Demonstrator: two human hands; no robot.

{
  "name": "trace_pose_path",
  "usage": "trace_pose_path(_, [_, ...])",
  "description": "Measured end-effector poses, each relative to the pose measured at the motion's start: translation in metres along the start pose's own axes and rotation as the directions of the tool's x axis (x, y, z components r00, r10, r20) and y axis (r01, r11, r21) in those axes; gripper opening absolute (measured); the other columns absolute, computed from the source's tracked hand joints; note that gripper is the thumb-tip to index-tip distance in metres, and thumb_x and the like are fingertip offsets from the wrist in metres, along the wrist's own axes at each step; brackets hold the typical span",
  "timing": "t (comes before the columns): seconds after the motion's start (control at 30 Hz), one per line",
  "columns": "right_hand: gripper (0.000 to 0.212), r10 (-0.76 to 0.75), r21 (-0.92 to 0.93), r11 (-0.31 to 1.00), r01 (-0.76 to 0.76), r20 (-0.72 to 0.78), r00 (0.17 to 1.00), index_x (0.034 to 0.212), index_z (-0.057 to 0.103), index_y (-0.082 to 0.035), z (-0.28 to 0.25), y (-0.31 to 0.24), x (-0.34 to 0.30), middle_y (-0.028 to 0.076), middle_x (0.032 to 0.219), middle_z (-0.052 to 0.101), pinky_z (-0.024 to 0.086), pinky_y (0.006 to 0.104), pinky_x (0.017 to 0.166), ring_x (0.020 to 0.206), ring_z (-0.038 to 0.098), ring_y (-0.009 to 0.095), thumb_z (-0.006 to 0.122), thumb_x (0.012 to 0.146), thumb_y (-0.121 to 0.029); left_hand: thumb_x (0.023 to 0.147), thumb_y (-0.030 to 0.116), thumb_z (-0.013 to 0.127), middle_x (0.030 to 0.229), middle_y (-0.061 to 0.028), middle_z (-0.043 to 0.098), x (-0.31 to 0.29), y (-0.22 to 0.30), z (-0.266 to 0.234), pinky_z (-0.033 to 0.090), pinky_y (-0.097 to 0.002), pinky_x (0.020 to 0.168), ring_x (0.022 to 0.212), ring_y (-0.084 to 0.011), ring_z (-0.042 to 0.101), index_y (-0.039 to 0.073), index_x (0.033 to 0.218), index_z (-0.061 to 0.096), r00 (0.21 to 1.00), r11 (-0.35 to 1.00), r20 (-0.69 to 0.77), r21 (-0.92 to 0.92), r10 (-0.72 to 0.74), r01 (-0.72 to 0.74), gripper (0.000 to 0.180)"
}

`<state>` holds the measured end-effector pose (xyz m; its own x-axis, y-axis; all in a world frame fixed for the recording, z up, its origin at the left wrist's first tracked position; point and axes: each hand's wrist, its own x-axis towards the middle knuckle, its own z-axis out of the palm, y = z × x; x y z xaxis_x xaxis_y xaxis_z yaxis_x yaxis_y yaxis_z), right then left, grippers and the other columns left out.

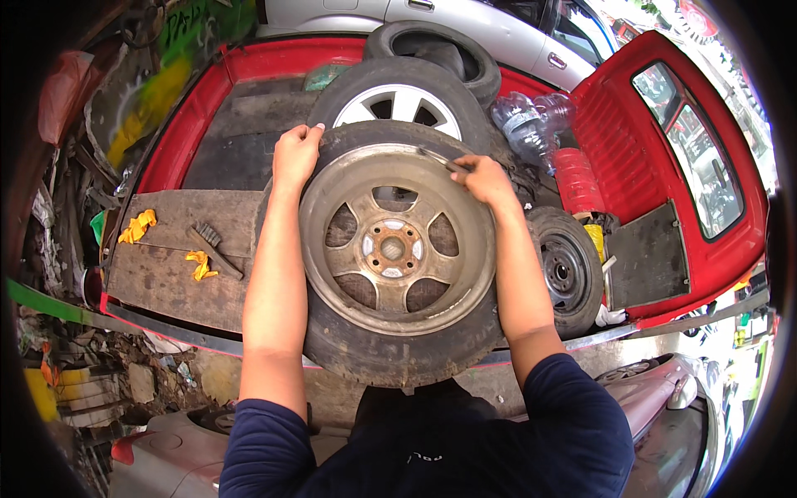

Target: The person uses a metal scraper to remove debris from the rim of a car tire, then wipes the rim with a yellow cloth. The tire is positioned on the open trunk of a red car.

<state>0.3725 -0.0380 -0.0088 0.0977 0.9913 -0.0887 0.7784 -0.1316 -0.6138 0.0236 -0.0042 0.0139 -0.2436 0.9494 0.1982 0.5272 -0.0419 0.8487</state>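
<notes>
While both forearms reach straight out from the dark blue sleeves at the near edge, the hands sit on the far rim of a worn wheel (397,249) that leans across the near edge of a red vehicle bed (178,137). The left hand (295,156) lies palm-down on the upper left of the tyre, its fingers (309,130) curled together over the rubber shoulder. The right hand (485,180) rests on the upper right, where tyre meets the grey metal rim, with fingers closed round a slim dark tool (437,158) whose tip lies along the rim edge. The left arm runs nearly straight; the right bends slightly inward at the wrist. Just beyond the hands stands a second wheel with silver spokes (402,104). To the left, on a wooden board (178,266), lie a brush (212,246) and yellow rags (137,226).
</notes>
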Motion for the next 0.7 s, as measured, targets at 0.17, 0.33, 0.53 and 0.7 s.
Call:
trace_pose_path(0.17, [0.042,-0.028,-0.061,0.998,0.024,-0.066,0.997,0.124,0.075,-0.019,0.002,-0.004,0.0,0.015,0.124,0.072,0.052,0.0416,0.101,0.117,0.068,0.033,0.079,0.084,-0.032,0.092,0.042,0.065,0.067,-0.0112,0.067,-0.001,0.001,0.003,0.049,-0.0377,0.07,0.068,-0.0228,0.064,0.0,0.083,0.072,1.0,1.0,-0.006,-0.004,0.024,-0.024,0.044])
trace_pose_path(0.33, [0.042,-0.06,-0.016,0.998,0.059,-0.012,0.998,0.125,0.074,-0.019,0.004,-0.003,0.003,0.016,0.124,0.072,0.052,0.0413,0.101,0.118,0.068,0.033,0.078,0.084,-0.031,0.092,0.041,0.064,0.066,-0.0108,0.066,-0.002,0.002,0.002,0.049,-0.0372,0.07,0.067,-0.0219,0.064,-0.001,0.083,0.072,1.0,1.0,0.0,0.007,0.02,-0.02,0.044])
trace_pose_path(0.53, [0.044,-0.015,-0.005,1.0,0.014,-0.041,0.999,0.126,0.074,-0.018,0.004,0.005,0.007,0.018,0.123,0.072,0.051,0.0415,0.101,0.118,0.068,0.033,0.079,0.084,-0.031,0.094,0.037,0.065,0.061,-0.0068,0.062,-0.003,0.001,0.004,0.043,-0.0323,0.061,0.059,-0.0138,0.057,-0.002,0.081,0.072,0.998,0.998,-0.014,-0.026,0.054,-0.054,0.041])
trace_pose_path(0.7, [0.045,-0.041,-0.028,0.999,0.04,-0.051,0.998,0.125,0.074,-0.018,0.011,-0.001,0.007,0.016,0.122,0.073,0.052,0.0418,0.101,0.116,0.069,0.033,0.08,0.083,-0.032,0.092,0.041,0.064,0.065,-0.0111,0.066,-0.002,0.001,0.002,0.049,-0.0376,0.069,0.066,-0.0212,0.064,-0.001,0.082,0.072,0.999,0.999,0.003,0.002,0.038,-0.038,0.044])
